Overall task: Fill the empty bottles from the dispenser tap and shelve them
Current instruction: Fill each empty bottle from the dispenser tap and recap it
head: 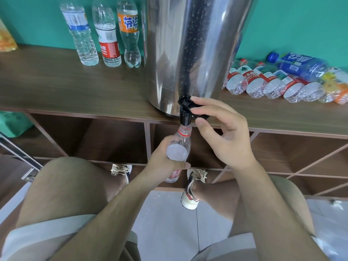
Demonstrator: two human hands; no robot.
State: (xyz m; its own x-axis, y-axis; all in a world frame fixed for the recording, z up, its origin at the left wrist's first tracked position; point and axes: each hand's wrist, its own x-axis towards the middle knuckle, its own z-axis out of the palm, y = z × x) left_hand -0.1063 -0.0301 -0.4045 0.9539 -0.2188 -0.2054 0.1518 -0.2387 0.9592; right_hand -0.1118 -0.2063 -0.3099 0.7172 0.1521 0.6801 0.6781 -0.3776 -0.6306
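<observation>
A tall steel dispenser point(188, 44) stands on the wooden shelf top, its black tap point(185, 110) hanging over the front edge. My left hand point(163, 162) grips a clear red-labelled bottle point(178, 147) upright, its open mouth right under the spout; water fills it almost to the shoulder. My right hand point(224, 132) pinches the tap's black lever between thumb and fingers. Three bottles holding water stand left of the dispenser: a blue-labelled one point(81, 32), a red-labelled one point(108, 34) and an orange-labelled one point(130, 32).
Several empty bottles point(278, 81) lie in a row on the shelf top point(75, 85) to the right of the dispenser. Open wooden cubbies point(113, 140) sit below. My knees and shoes are close to the unit, over a tiled floor with water drops.
</observation>
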